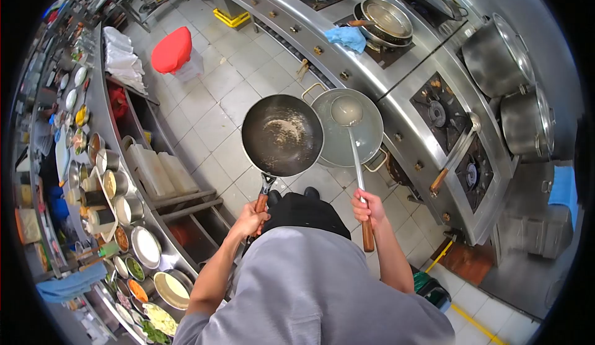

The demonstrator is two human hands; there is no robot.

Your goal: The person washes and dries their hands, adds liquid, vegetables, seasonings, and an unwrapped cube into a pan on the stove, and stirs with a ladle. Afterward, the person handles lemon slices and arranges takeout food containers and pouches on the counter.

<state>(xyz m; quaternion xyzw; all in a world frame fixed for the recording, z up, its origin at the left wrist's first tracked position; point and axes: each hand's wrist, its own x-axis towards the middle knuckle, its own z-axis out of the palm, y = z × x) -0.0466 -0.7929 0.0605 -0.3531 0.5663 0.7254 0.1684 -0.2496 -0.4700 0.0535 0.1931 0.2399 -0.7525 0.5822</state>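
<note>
Two hands are at work, each wrapped around a handle. Left of the left hand [249,216], bowls [118,184] line a counter [93,97]. That hand is clamped on the handle of a dark wok [282,135], which stretches out ahead of the grip, level, with pale residue in its middle. The right hand [365,205] is closed on the wooden handle of a ladle [347,111]; its cup, ahead of the grip, lies over a basin [365,137] just beside the wok. Right of this grip stand the stove [434,116] and two pots [514,91].
</note>
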